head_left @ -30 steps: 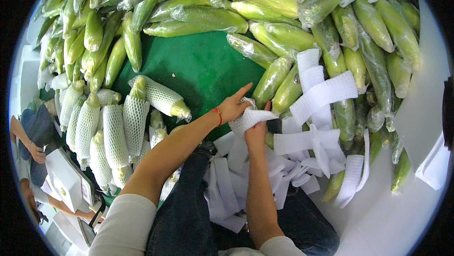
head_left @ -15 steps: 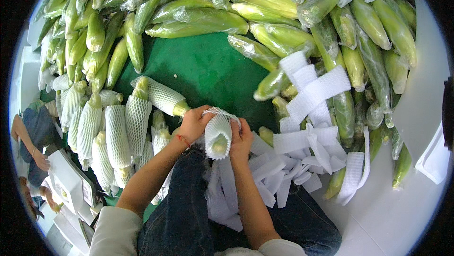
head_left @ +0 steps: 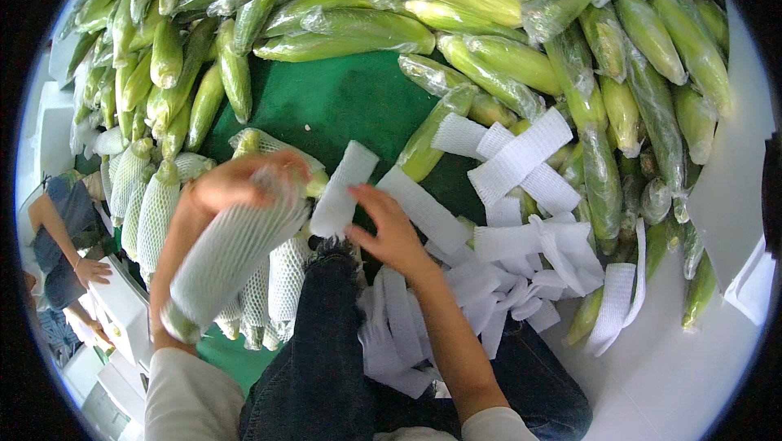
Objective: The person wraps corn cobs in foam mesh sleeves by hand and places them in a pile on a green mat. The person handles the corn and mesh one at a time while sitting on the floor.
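White mesh (head_left: 236, 258) sheathed the cob (head_left: 181, 327) the left hand (head_left: 244, 183) grasped over sleeved ears (head_left: 285, 282); the right hand (head_left: 395, 236) parted its fingers (head_left: 370, 200) at a flat sleeve (head_left: 344, 188), grip unclear; wrapping looked finished, placing seemingly due.

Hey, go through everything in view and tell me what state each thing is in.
Left hand, closed on the held cob
Held cob, netted, tilted, lower end showing, blurred
Right hand, thumb and forefinger parted at the near sleeve; contact unclear
Near sleeve, flattened, tilted
Netted cobs, sleeved, grouped at left
Green corn, heaped, much of it film-wrapped
Spare sleeves, flattened, loosely heaped
Jeans, frayed at one knee
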Demonstrator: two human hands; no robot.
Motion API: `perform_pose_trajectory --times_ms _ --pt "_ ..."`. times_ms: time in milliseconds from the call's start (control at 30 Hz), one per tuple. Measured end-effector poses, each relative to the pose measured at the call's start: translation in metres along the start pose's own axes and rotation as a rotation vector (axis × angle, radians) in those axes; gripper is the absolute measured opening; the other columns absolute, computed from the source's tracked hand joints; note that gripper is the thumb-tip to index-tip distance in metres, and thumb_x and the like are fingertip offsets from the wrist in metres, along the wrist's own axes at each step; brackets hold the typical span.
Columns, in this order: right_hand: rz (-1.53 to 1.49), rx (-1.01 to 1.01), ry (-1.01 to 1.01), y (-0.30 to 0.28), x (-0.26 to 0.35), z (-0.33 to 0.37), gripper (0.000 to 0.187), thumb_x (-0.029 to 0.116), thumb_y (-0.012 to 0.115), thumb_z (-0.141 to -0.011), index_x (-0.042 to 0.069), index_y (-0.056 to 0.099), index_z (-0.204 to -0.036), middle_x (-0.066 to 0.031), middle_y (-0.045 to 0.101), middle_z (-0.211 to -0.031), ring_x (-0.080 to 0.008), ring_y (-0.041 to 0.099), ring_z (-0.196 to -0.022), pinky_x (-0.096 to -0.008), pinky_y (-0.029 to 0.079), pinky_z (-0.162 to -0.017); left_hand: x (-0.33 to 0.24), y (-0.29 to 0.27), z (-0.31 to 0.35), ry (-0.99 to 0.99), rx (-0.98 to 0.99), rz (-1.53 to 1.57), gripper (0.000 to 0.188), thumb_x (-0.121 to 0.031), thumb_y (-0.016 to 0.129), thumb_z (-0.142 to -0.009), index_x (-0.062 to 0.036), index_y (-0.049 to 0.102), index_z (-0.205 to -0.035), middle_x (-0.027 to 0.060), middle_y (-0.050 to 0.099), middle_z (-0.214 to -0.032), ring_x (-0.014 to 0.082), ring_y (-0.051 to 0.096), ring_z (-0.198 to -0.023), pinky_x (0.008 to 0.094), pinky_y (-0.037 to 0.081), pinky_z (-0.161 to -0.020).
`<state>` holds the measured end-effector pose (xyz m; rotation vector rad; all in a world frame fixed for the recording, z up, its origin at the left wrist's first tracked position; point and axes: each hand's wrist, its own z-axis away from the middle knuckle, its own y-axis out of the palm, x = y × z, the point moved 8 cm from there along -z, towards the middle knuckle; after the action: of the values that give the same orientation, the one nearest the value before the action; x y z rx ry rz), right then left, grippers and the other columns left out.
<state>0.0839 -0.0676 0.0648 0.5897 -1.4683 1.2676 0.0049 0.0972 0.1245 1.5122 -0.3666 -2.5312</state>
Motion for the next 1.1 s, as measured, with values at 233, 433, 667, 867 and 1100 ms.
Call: perform_pose_trajectory --times_ms 233,433,667,867,1100 --pt "0.497 -0.173 -0.076 0.028 -0.029 0.021 0.056 0.013 0.068 -0.071 0.020 0.053 -0.123 -0.0098 0.048 -0.126 -0.0328 0.048 -0.111 -0.0423 0.040 -0.092 0.067 0.059 0.092 -0.087 -0.473 -1.558 0.036 -0.017 0.069 -0.064 -0.0080 0.057 -0.097 0.0127 0.050 -0.113 0.0326 0.048 -0.108 0.0421 0.042 -0.090" --pt "0.083 -0.158 -0.180 0.019 -0.013 -0.006 0.034 0.013 0.062 -0.077 0.008 0.055 -0.110 -0.0145 0.059 -0.103 -0.0300 0.058 -0.094 -0.0406 0.044 -0.079 -0.021 0.062 0.018 0.291 -0.605 -1.276 0.053 -0.013 0.071 -0.067 -0.0121 0.055 -0.118 0.0143 0.048 -0.120 0.0344 0.044 -0.114 0.0449 0.038 -0.094" --pt "-0.167 -0.058 0.248 -0.037 -0.002 0.002 0.028 0.021 0.058 -0.084 0.000 0.051 -0.101 -0.0183 0.061 -0.080 -0.0346 0.062 -0.074 -0.0444 0.047 -0.063 0.006 0.065 -0.067 0.220 -0.273 0.155 0.058 0.006 0.059 -0.082 -0.0076 0.036 -0.133 0.0069 0.052 -0.108 0.0137 0.055 -0.091 0.0286 0.048 -0.080" --pt "0.480 0.506 0.403 0.010 -0.089 0.072 0.034 0.028 0.059 -0.083 0.004 0.056 -0.107 -0.0184 0.064 -0.097 -0.0340 0.061 -0.087 -0.0427 0.045 -0.082 0.039 0.043 -0.081 0.185 -0.419 0.478 0.025 0.002 0.055 -0.085 -0.0080 0.045 -0.106 0.0031 0.059 -0.089 0.0098 0.059 -0.077 0.0235 0.049 -0.065" --pt "-1.283 -0.177 0.732 0.001 -0.057 0.058 0.051 0.039 0.043 -0.093 0.014 0.036 -0.137 -0.0099 0.061 -0.096 -0.0199 0.060 -0.087 -0.0322 0.048 -0.078 0.067 0.086 -0.073 0.000 -0.415 -0.041 0.016 -0.012 0.061 -0.086 -0.0110 0.049 -0.096 0.0077 0.061 -0.084 0.0187 0.061 -0.072 0.0320 0.049 -0.061"
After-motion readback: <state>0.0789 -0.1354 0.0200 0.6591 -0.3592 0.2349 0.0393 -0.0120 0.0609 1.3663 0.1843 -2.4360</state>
